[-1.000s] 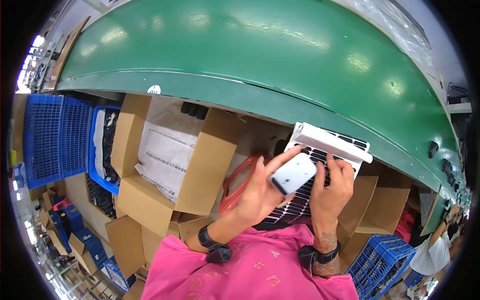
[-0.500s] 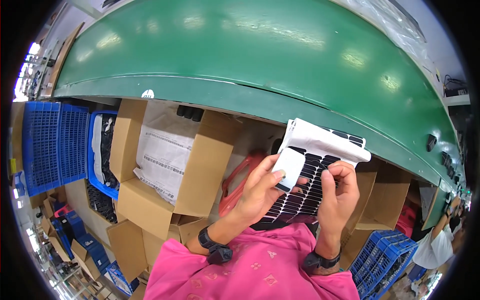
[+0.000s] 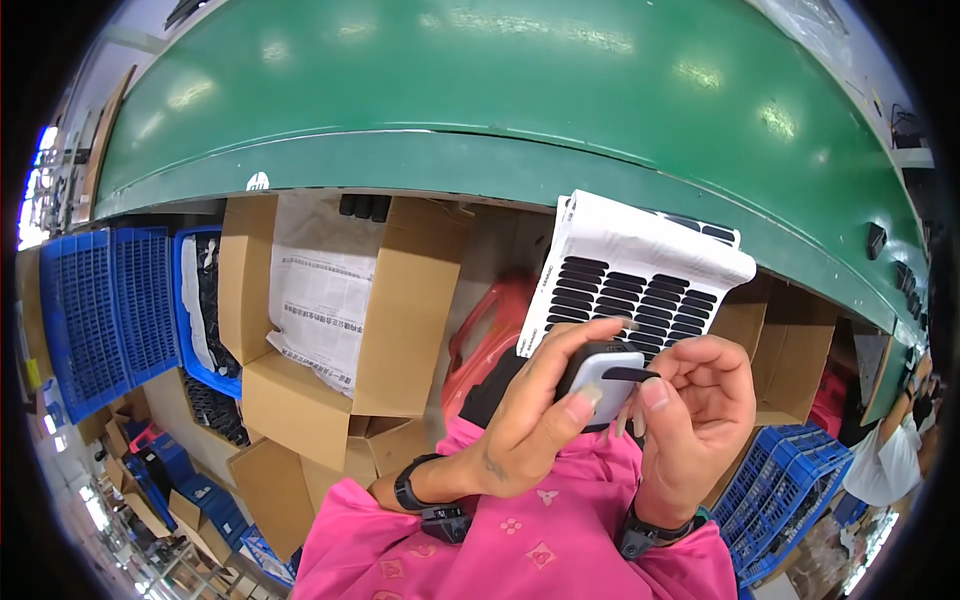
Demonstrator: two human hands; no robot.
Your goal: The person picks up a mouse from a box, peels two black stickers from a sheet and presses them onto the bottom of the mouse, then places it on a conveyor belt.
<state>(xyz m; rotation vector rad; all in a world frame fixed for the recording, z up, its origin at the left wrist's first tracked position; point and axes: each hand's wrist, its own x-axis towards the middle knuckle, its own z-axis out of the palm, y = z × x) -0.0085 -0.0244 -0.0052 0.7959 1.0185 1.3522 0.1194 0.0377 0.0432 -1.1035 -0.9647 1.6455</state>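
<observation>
Green table (image 3: pixel 400 80): hard, glossy top. White sheet (image 3: pixel 625 280) at table's near edge: thin, curled over, rows of black rounded oblongs. Person's left hand (image 3: pixel 530 425), near side of table, clasps box (image 3: pixel 600 362) between thumb and fingers; box's long axis runs roughly toward table, leaning right, black end tableward. Pale smooth face, rounded corners. Right hand (image 3: pixel 705 400) pinches slim black strip (image 3: pixel 630 374), thumb to forefinger; strip overlaps box's face, contact unclear.

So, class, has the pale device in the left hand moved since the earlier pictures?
Yes: judged against the green table's front edge, the pale device has moved away, toward the pink shirt.
</observation>
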